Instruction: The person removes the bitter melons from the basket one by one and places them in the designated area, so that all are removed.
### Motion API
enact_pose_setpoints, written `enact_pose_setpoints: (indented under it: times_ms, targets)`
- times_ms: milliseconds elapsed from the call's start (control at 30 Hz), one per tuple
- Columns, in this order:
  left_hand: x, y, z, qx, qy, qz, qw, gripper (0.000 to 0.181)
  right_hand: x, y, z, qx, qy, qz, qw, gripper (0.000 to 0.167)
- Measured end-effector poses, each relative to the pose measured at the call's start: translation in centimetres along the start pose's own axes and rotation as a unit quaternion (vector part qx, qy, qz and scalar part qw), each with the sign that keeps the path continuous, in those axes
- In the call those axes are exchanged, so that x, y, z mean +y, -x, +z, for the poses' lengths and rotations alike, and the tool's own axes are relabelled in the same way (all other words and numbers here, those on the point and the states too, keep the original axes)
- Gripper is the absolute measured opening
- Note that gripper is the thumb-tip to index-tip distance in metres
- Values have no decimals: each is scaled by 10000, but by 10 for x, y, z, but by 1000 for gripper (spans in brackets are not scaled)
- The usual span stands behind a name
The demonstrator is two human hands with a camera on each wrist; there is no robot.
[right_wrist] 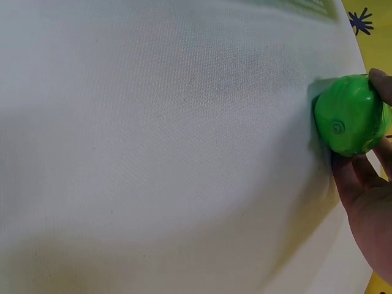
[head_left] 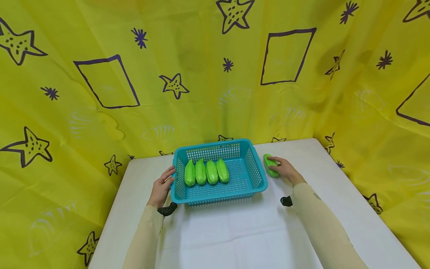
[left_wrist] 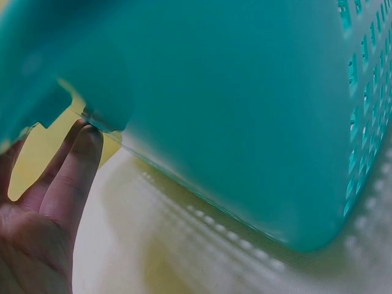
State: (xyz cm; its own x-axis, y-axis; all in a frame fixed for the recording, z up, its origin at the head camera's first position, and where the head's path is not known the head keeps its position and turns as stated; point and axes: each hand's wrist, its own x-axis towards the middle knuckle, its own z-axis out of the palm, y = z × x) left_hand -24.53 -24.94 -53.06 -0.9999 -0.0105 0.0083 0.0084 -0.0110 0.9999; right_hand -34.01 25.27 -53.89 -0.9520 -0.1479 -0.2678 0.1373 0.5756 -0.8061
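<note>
A teal mesh basket (head_left: 218, 197) holds several green vegetable-shaped items (head_left: 212, 172) side by side in its left half. The left hand (head_left: 161, 188) touches the basket's left side with its fingers extended; in the left wrist view, fingertips of that hand (left_wrist: 52, 196) meet the teal wall (left_wrist: 233, 110). Just right of the basket, another green item (head_left: 270, 166) lies on the white table. The right hand (head_left: 285, 170) grips it; in the right wrist view, the thumb and fingers of this hand (right_wrist: 373, 214) are around the rounded green end (right_wrist: 349, 116).
The white table (head_left: 231, 239) stands against yellow curtains (head_left: 201, 45) printed with stars and squares, at the back and both sides. Black straps or mounts (head_left: 167, 209) show at both wrists.
</note>
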Motion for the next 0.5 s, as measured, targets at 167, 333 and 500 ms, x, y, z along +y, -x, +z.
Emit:
enact_pose_setpoints:
  times_ms: [167, 333, 500]
  targets:
    - [2, 0, 1, 65, -22, -62, 10000, 42, 1, 2, -2, -36, -30, -88, 10000, 56]
    - [2, 0, 1, 96, -101, -70, 9999, 41, 0, 5, -2, -13, -136, -252, 9996, 56]
    - [0, 0, 2, 78, -180, -31, 9998, 42, -1, 7, -2, -23, -158, -279, 9995, 56]
